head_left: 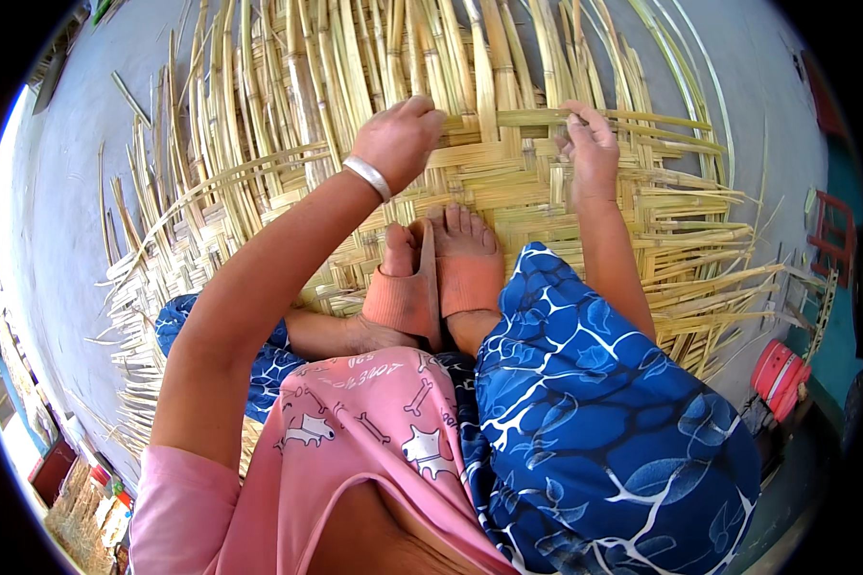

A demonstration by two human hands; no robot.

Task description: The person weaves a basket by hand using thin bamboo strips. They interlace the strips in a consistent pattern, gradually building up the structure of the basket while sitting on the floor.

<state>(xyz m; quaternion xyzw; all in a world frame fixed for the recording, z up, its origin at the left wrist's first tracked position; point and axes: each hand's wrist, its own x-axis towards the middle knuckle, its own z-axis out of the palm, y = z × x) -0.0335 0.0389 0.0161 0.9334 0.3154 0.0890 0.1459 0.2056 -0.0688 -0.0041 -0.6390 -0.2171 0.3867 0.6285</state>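
Under me lies a partly woven mat (494, 192) of split cane, its loose lengthwise strips fanning out at the far side. A flat cane strip (523, 118) runs crosswise over it between my two hands and on past the right one. My left hand (398, 144), with a pale bangle (367, 178) at the wrist, is closed around the strip's left part, the grip mostly hidden by the knuckles. My right hand (590, 149) pinches the strip between thumb and fingers, slightly blurred.
My feet in orange sandals (472, 280) rest on the weave, close to the crosswise strip. Cane ends stick out along both sides of the mat onto the grey floor (58, 201). A pink-red object (780, 379) and a red chair-like frame (832, 235) stand at the right.
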